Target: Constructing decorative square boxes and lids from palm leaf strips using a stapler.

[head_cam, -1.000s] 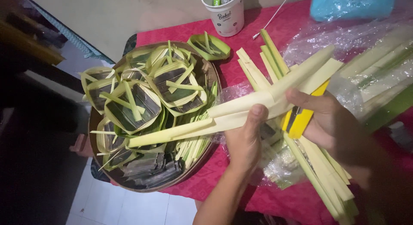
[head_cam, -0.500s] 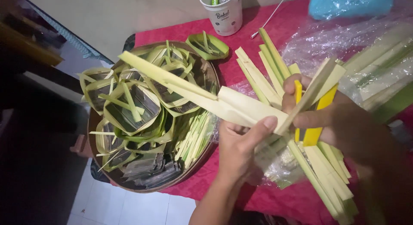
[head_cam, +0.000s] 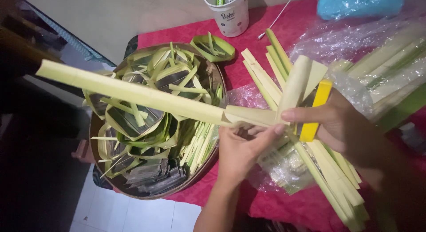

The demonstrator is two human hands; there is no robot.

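Round tray (head_cam: pixel 103 178) of folded leaf pieces sits at table's (head_cam: pixel 293 205) left edge. Paper cup (head_cam: pixel 230 13) behind it, small leaf basket (head_cam: pixel 213 48) between them. Loose leaf strips (head_cam: pixel 262 76) and plastic wrap (head_cam: pixel 355 41) right. Long palm leaf strip (head_cam: pixel 133 92) crosses over the tray.

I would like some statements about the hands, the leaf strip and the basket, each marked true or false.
1. Both hands grip the long pale leaf strip. True: left hand, right hand.
2. The right hand also holds a yellow tool. True.
3. The round basket is empty. False: it holds folded leaf pieces.
4. The white cup lies tipped over. False: it stands upright on the red cloth.
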